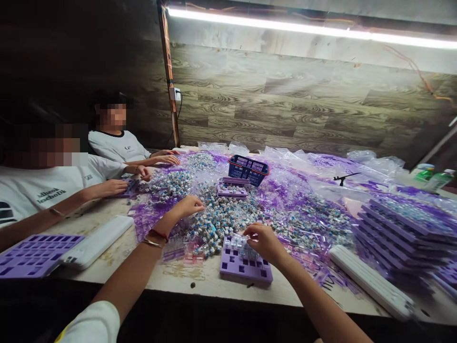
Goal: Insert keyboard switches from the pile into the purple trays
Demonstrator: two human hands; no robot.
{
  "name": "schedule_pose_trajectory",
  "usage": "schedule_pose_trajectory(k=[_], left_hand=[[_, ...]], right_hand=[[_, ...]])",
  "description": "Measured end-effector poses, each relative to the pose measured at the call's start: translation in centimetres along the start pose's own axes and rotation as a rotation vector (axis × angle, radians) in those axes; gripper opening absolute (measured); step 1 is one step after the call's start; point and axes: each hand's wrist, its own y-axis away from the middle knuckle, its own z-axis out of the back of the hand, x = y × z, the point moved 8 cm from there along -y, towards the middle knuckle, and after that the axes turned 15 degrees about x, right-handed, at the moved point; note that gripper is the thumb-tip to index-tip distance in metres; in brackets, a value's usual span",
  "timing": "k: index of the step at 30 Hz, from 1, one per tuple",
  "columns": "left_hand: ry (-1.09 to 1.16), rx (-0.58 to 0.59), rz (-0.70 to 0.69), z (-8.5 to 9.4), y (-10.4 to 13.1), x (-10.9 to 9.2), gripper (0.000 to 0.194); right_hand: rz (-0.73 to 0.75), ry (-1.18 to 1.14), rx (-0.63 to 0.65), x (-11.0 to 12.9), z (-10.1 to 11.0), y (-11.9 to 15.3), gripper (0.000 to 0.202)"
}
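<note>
My left hand (pixel 188 206) is over the left edge of a heap of small grey-and-blue parts (pixel 223 214). Its fingers are pressed together, and what they hold, if anything, is too small to name. At the upper part of a purple tray (pixel 246 271) with square openings, my right hand (pixel 260 238) has its fingers curled together beside clear pieces (pixel 243 247) set in that tray. Whether a part sits between these fingertips cannot be made out. The tray lies near the table's front edge, partly filled.
Behind the heap stand a small purple tray (pixel 232 189) and a dark blue basket (pixel 249 169). Stacked purple trays (pixel 400 238) rise at right, near a long white case (pixel 371 281). Another white case (pixel 98 240) and tray (pixel 37 255) lie left. Two people work at left.
</note>
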Motion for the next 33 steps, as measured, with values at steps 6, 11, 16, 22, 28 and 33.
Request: schedule_pose_trajectory(k=[6,11,16,22,28,33], left_hand=[[0.129,-0.072,-0.054,0.3,-0.2,-1.1,0.031],[0.448,-0.053,-0.152,-0.8,0.1,-4.0,0.054],[0.655,0.175,-0.251,-4.2,0.4,-8.6,0.043],[0.586,0.253,-0.374,-6.8,0.8,-12.2,0.027],[0.531,-0.027,-0.302,-6.0,0.7,-10.6,0.026],[0.415,-0.254,-0.244,-4.6,1.1,-9.7,0.022]], right_hand=[[-0.086,0.148,-0.010,-0.6,0.5,0.0,0.027],[-0.119,0.241,-0.059,-0.5,0.6,-0.5,0.026],[-0.083,0.280,-0.030,0.1,-0.9,-2.2,0.024],[-0.069,0.350,-0.035,0.4,-1.3,-3.9,0.010],[-0.043,0.337,-0.048,0.1,-1.2,-4.2,0.008],[0.070,0.131,-0.178,-0.6,0.1,-3.1,0.013]])
